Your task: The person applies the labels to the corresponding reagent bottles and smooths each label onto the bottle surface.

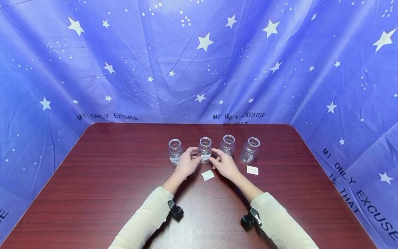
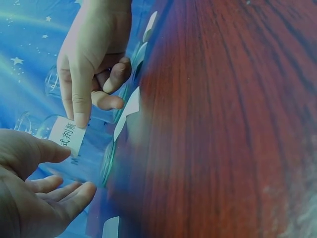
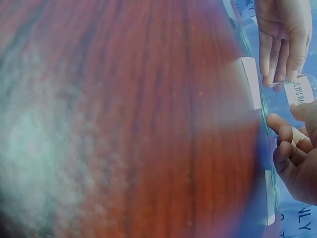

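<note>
A clear glass jar (image 1: 205, 149) stands upright on the table between both hands, a white label (image 2: 63, 133) with black writing on its front. From the left, my left hand (image 1: 187, 164) touches the jar; its thumb (image 2: 53, 150) lies at one edge of the label and its fingers stretch out fairly straight. On the opposite side my right hand (image 1: 227, 166) holds the jar between thumb and index finger, the thumb (image 3: 303, 112) against the label. Its other fingers are bent inward. A small white paper piece (image 1: 207, 175) lies just in front of the jar.
A labelled glass jar (image 1: 175, 151) is at the left. Two more glass jars, one (image 1: 228, 144) near the right hand and one (image 1: 250, 149) farther right, stand beyond. A paper slip with writing (image 1: 252, 170) lies on the dark red table (image 1: 124, 166). Blue star-patterned cloth (image 1: 174, 55) surrounds it.
</note>
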Tool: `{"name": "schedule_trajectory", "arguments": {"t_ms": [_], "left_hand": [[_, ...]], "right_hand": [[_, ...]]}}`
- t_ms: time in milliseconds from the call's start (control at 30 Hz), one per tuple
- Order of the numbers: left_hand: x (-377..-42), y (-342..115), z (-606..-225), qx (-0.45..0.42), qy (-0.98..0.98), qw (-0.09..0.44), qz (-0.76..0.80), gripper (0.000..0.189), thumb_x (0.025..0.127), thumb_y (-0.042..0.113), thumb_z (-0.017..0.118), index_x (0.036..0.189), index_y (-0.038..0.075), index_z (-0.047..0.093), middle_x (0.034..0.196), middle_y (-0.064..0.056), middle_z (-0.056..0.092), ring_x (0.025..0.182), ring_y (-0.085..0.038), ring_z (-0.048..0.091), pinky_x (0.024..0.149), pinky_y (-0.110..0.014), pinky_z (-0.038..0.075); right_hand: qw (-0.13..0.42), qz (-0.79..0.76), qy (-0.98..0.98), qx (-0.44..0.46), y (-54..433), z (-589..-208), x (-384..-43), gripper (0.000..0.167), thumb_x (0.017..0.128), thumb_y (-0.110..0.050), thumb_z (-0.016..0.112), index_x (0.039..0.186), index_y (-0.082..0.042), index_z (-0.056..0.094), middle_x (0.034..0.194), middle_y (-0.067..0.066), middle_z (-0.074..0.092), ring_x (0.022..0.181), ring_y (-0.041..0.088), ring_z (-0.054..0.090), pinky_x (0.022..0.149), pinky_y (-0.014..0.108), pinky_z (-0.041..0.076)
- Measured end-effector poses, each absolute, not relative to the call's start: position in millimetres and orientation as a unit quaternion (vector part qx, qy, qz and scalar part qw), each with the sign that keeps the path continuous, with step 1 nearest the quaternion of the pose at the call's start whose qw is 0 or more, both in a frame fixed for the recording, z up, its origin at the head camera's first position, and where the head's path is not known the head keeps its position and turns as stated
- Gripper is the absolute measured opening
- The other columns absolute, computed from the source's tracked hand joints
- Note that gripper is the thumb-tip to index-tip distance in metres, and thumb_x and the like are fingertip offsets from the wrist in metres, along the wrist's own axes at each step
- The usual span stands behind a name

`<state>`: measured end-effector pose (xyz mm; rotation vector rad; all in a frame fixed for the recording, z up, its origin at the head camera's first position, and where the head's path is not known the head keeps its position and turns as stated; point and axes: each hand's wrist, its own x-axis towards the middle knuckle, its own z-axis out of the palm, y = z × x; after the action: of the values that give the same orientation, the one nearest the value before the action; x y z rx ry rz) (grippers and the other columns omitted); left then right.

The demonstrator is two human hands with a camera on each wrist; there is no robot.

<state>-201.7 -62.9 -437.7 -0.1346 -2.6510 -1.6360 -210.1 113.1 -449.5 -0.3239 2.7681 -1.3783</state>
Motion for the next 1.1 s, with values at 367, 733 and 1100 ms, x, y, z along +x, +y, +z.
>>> {"name": "schedule_trajectory", "arguments": {"t_ms": [367,733,1100], "left_hand": [[-194.9,-64.2,-438.0,-0.043,-0.846,0.003,-0.532,0.043,0.087,0.010,0.062,0.126,-0.001,0.049,0.120,-0.020,0.061,0.101,-0.029,0.065,0.087,-0.037,0.052],[-183.6,-68.4,-433.6,-0.049,-0.861,-0.005,-0.507,0.047,0.086,0.014,0.062,0.127,-0.004,0.047,0.119,-0.022,0.061,0.097,-0.029,0.066,0.086,-0.039,0.052],[-172.7,-64.6,-427.4,-0.080,-0.881,-0.024,-0.466,0.028,0.086,0.019,0.062,0.108,0.001,0.062,0.098,-0.011,0.069,0.089,-0.022,0.067,0.081,-0.035,0.053]], "right_hand": [[0.023,-0.447,0.888,-0.107,119.7,-440.9,-205.9,0.041,0.091,-0.024,0.061,0.129,-0.012,0.051,0.063,0.008,0.063,0.042,0.008,0.046,0.041,0.022,0.040],[-0.022,-0.413,0.901,-0.129,145.1,-429.5,-200.8,0.020,0.089,-0.024,0.063,0.101,-0.009,0.069,0.065,0.006,0.066,0.053,0.009,0.056,0.044,0.020,0.037],[-0.025,-0.362,0.920,-0.149,176.4,-427.9,-194.8,0.013,0.087,-0.020,0.065,0.093,-0.010,0.070,0.070,-0.002,0.062,0.060,0.007,0.049,0.054,0.021,0.041]]}}
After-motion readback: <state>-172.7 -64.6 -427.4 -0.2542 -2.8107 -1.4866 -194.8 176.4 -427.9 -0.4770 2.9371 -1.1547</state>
